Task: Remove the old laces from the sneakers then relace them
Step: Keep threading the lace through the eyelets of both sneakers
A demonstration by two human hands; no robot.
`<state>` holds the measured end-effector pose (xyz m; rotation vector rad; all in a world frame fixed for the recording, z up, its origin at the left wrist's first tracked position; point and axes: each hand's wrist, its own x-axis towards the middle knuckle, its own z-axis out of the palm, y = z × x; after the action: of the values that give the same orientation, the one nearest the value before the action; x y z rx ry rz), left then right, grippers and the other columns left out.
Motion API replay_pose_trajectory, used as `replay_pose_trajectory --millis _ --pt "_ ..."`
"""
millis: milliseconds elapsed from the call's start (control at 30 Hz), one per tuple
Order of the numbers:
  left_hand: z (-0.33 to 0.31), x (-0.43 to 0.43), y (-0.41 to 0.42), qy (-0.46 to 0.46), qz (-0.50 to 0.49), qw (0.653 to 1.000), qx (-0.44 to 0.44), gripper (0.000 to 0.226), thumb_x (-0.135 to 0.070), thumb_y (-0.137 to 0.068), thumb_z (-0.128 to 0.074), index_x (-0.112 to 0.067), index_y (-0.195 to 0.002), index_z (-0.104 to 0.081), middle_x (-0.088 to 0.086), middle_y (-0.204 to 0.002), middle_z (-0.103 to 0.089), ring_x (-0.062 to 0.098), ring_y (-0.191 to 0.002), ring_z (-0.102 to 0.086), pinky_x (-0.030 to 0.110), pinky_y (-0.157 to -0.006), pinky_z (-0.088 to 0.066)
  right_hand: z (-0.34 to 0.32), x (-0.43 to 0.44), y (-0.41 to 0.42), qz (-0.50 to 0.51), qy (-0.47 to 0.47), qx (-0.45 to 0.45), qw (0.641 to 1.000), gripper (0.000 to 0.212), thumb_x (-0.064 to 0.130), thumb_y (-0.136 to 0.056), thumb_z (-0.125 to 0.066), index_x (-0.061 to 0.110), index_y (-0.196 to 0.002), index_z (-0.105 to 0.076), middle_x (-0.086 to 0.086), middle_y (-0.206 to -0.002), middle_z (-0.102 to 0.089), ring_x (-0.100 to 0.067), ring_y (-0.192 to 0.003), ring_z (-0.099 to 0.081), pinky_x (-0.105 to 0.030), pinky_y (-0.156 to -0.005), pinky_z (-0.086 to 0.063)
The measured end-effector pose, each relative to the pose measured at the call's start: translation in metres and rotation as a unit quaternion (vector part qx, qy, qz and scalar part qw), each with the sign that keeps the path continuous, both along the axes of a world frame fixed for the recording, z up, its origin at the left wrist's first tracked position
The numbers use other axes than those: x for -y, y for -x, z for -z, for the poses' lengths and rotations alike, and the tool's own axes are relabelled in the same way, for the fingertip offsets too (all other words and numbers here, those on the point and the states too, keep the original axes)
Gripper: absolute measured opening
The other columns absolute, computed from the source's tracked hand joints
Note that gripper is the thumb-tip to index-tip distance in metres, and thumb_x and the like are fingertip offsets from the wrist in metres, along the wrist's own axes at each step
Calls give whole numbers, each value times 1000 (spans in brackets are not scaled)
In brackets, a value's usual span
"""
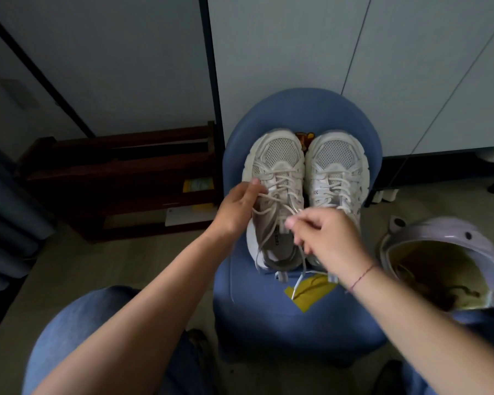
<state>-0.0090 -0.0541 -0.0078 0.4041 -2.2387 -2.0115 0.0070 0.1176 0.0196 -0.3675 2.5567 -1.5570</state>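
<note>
Sneakers stand as a pair on the blue stool, toes toward its far rim, both laced, so the removal looks barely begun. The work is on the left sneaker, at the stool's left side. The left hand reaches in over the stool's left edge, forearm low, its fingers curled onto a strand of the lace at the shoe's outer side. The right hand hovers above the middle of the stool, knuckles up, and pinches the lace between thumb and forefinger. Loose ends trail toward the stool's near edge across a yellow patch. To do this well, I would steady the shoe with the left hand, slacken each crossing before pulling, and draw the lace out one eyelet row at a time rather than yanking, since a hard tug would likely slide the shoe off the stool.
</note>
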Motion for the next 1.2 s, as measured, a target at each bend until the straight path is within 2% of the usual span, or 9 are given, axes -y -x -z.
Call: replay_pose_trajectory --millis 100,200,300,433,600,833,900,1033,1200 --pt "10 2 17 44 -50 997 26 37 -54 -87 -63 -17 -84 -60 6 -93 -63 17 -88 -59 31 -82 -46 22 17 -28 18 103 178 979 17 12 -95 -54 6 -82 -64 -3 -56 -60 -6 -36 -44 -17 -36 -33" --pt "14 3 27 -24 -66 990 119 75 -64 -71 -73 -10 -119 -54 11 -120 -61 21 -101 -61 31 -81 -48 33 35 -35 72 237 276 929 15 9 -95 -53 8 -82 -59 -5 -54 -58 -6 -36 -44 -16 -35 -31" --pt "11 -1 35 -122 -65 978 157 117 -68 -47 -82 -9 -139 -43 11 -128 -63 26 -109 -64 37 -90 -54 33 50 -29 136 303 281 900 16 9 -93 -58 6 -78 -55 0 -47 -54 -6 -33 -41 -13 -33 -27" --pt "18 2 53 -133 -35 974 182 147 -79 -18 -84 -10 -142 -45 9 -127 -64 28 -109 -65 45 -96 -53 32 56 -22 180 311 258 897 27 6 -90 -61 7 -65 -50 4 -39 -47 -5 -29 -34 -12 -33 -24" --pt "24 6 60 -151 -10 972 180 143 -74 -19 -89 -11 -141 -47 8 -124 -67 27 -103 -69 45 -90 -57 32 39 -33 110 245 249 931 19 8 -91 -60 10 -73 -57 3 -47 -50 -2 -33 -37 -13 -33 -26" --pt "24 8 57 -175 8 969 174 136 -74 -25 -89 -15 -141 -47 5 -125 -66 26 -107 -67 45 -92 -55 40 -3 -71 -73 8 271 960 12 4 -89 -62 9 -77 -61 -9 -68 -64 -4 -49 -56 -16 -44 -39" --pt "23 8 57 -178 6 969 171 137 -74 -24 -89 -15 -140 -47 6 -125 -66 26 -106 -67 45 -90 -56 39 -3 -66 -37 12 239 970 8 9 -89 -63 13 -83 -65 -9 -72 -68 -10 -55 -59 -20 -48 -43" --pt "26 7 59 -172 0 970 173 142 -75 -22 -88 -14 -142 -45 8 -127 -64 29 -107 -67 48 -91 -56 32 13 -46 23 131 204 970 7 12 -92 -60 13 -98 -64 1 -55 -58 -8 -40 -44 -17 -39 -34" --pt "27 7 61 -171 -6 971 167 146 -75 -19 -88 -13 -143 -44 9 -128 -64 29 -107 -66 48 -92 -55 33 35 -30 83 167 190 964 18 13 -92 -60 8 -74 -61 -2 -50 -50 -7 -33 -35 -18 -36 -30"
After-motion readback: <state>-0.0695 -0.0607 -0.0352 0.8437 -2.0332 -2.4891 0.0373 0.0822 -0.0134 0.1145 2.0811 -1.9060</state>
